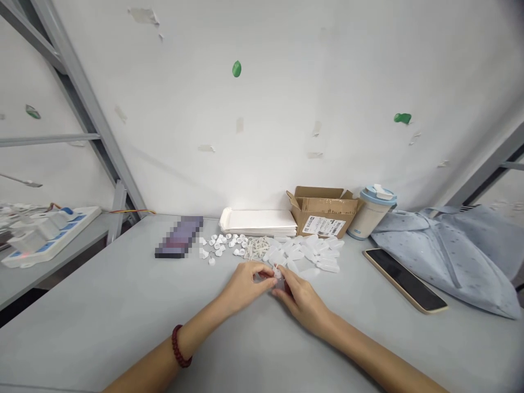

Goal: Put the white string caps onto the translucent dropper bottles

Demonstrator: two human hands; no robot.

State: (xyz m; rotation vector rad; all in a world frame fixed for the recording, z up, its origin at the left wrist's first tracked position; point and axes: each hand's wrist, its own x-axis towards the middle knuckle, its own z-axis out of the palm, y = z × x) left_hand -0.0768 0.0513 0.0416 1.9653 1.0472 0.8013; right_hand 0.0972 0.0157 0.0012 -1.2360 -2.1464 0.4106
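My left hand [244,286] and my right hand [302,300] meet at the middle of the grey table [102,305]. Both pinch a small clear plastic piece [277,278] between their fingertips. My left wrist wears a dark red bead bracelet [177,346]. Just beyond the hands lie several small white plastic caps [219,245], a tangle of thin white loops [257,247] and a heap of translucent oblong plastic shells [315,254].
A stack of white trays [257,222], an open cardboard box [323,213] and a lidded cup [371,213] stand at the wall. A phone [403,279] and a blue cloth bag [454,251] lie right. A dark blurred item [179,237] lies left; a power strip [45,234] sits far left.
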